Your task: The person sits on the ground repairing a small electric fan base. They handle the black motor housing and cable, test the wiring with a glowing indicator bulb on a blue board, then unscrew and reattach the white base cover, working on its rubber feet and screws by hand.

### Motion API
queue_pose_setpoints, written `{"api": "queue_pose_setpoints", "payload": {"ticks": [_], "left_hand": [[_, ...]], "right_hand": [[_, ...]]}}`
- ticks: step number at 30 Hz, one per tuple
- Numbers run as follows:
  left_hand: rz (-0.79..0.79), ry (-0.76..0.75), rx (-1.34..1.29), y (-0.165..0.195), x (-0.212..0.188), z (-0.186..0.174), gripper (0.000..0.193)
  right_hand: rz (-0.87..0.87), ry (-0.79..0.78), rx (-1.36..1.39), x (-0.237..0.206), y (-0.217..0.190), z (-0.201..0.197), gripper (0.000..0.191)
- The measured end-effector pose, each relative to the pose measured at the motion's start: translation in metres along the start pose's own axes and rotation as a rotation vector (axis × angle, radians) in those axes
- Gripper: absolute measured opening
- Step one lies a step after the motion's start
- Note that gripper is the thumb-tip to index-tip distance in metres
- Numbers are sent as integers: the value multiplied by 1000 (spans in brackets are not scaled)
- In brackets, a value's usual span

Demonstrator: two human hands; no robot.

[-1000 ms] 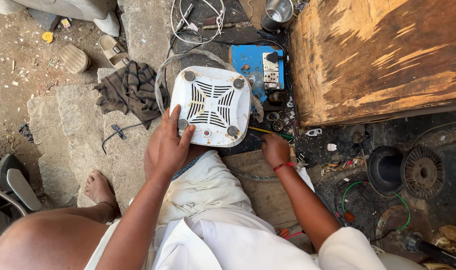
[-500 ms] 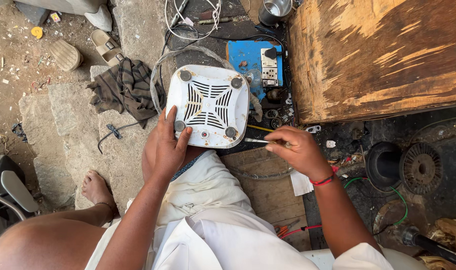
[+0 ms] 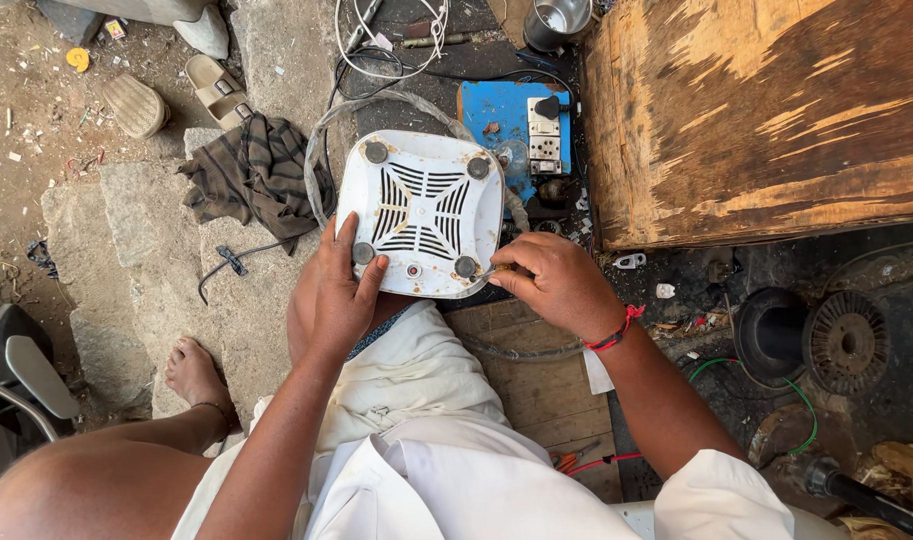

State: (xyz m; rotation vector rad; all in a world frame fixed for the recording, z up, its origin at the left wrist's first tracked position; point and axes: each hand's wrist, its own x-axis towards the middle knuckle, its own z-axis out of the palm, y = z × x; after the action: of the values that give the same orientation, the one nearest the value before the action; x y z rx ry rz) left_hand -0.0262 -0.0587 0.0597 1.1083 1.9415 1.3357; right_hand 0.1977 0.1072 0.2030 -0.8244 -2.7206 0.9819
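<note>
Tool tip (image 3: 489, 272) mostly hidden inside right hand (image 3: 557, 285).

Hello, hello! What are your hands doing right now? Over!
Left hand flat on white appliance base, steadying it. Right hand pinching a thin tool at the base's near corner. Grey cable loops behind; nothing blocking.
</note>
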Motion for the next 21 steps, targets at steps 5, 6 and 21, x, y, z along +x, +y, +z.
{"api": "queue_pose_setpoints", "payload": {"ticks": [5, 6, 21], "left_hand": [[-16, -8, 32, -1, 1, 0, 68], [-7, -5, 41, -1, 1, 0, 68], [-40, -21, 33, 4, 2, -1, 68]], "right_hand": [[-91, 27, -42, 2, -1, 1, 21], [-110, 27, -55, 3, -2, 1, 21], [-228, -38, -199, 13, -15, -2, 17]]}}
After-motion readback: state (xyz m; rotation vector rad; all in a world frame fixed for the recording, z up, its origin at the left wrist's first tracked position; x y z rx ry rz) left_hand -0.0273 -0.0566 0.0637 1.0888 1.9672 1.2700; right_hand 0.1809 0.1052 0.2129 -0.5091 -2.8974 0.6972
